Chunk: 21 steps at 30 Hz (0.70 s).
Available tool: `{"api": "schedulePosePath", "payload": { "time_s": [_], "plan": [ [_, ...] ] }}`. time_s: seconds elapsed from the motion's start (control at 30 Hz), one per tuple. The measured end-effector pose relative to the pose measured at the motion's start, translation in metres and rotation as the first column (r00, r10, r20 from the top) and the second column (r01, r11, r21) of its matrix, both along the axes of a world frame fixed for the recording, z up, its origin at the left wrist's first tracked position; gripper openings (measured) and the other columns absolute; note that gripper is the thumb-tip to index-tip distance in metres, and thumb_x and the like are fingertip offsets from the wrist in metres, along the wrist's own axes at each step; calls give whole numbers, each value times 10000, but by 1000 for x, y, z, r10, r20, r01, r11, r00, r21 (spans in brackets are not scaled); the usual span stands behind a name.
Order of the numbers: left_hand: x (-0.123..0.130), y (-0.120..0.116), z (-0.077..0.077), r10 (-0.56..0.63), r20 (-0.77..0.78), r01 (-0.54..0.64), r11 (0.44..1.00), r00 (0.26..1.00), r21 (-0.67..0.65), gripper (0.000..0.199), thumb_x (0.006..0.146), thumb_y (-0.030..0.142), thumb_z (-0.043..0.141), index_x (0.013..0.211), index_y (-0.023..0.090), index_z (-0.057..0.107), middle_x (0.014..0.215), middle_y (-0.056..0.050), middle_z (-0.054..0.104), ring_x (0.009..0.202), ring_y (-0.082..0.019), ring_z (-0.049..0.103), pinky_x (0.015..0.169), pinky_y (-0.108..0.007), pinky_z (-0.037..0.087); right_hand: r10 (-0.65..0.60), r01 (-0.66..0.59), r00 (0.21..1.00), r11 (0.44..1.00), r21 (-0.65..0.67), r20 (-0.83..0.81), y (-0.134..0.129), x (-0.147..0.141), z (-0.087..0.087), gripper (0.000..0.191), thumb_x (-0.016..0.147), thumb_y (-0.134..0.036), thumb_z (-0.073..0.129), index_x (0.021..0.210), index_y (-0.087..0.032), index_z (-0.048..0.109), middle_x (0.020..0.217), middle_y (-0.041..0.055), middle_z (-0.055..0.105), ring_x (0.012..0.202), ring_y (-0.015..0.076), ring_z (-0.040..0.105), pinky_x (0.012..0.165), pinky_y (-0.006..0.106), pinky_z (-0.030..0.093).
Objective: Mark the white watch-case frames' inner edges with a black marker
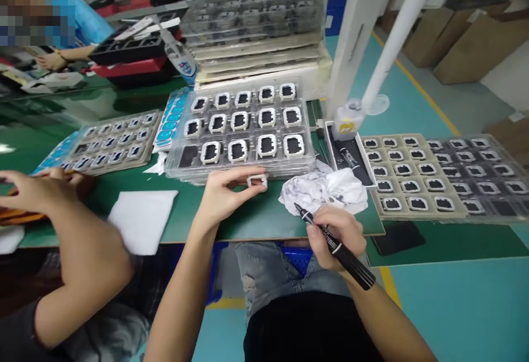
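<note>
Between the thumb and fingers of my left hand (225,194) is a small white frame (257,181), held just in front of a clear tray (243,172). That tray bears rows of white square frames with dark centres, and its front-left pocket has no frame. My right hand (339,235) grips a black marker (351,265), its tip uncapped and pointing up-left. The marker's tip is near a crumpled white cloth (326,190) on the green table. The frame and the marker are apart.
Stacked trays (256,17) stand behind. A small bottle (349,119) and an open box (366,169) are right of centre, with two more frame trays (425,183) beyond. A white foam sheet (142,221) lies left, near a co-worker's arm (88,241).
</note>
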<state>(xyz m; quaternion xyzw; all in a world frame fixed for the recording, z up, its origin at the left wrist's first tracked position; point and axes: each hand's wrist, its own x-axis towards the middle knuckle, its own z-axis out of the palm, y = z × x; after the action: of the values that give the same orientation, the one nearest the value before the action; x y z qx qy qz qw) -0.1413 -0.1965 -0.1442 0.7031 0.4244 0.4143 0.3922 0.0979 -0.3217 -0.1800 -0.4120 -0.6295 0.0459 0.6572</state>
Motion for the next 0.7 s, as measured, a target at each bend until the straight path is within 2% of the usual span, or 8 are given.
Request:
{"api": "schedulePosePath", "payload": {
  "time_s": [0.13,0.33,0.43,0.53,0.6,0.7],
  "plan": [
    [-5,-3,-1,-10,-37,10,1000,999,-19,404,821,440,1050,1137,220,928,1111,-96,927,935,-285,901,945,-449,784,48,-48,999,999,9,9,3,-4,5,160,1005,-160,708,1128,-252,662,777,-32,677,623,174,679,631,317,603],
    [-8,-8,-5,11,-6,-12,996,1000,-90,433,794,420,1074,1137,207,915,1145,-119,923,984,-309,905,973,-481,783,113,-112,994,993,19,-6,6,-5,1,154,1014,-162,692,1117,-258,629,728,-63,612,559,141,584,582,286,497],
    [-7,-17,-4,-3,72,18,977,997,-211,534,737,352,1111,1187,172,888,1172,-151,914,924,-279,898,896,-413,785,118,-118,993,993,21,-25,5,-3,-1,157,1013,-165,702,1114,-257,626,718,-66,603,547,142,572,560,287,475],
    [-6,-29,-6,24,186,34,953,982,-302,569,740,296,1111,1216,173,824,1120,-143,913,789,-221,866,761,-334,762,107,-106,992,994,18,-68,5,-3,-1,143,1019,-169,706,1108,-256,637,731,-57,638,552,145,594,559,289,490],
    [-8,-34,-9,69,236,13,945,969,-326,532,748,268,1105,1166,180,786,1082,-125,911,744,-195,848,727,-300,744,84,-83,993,996,19,-81,5,-4,-2,129,1025,-181,709,1109,-255,645,763,-44,678,581,150,629,585,293,524],
    [-17,-34,-16,112,230,-33,946,967,-321,469,725,241,1110,1067,163,798,1057,-112,908,707,-160,824,709,-249,718,75,-73,994,997,31,-75,7,-8,-4,124,1030,-196,717,1116,-249,644,773,-41,682,602,153,648,610,300,542]
  ]
}}
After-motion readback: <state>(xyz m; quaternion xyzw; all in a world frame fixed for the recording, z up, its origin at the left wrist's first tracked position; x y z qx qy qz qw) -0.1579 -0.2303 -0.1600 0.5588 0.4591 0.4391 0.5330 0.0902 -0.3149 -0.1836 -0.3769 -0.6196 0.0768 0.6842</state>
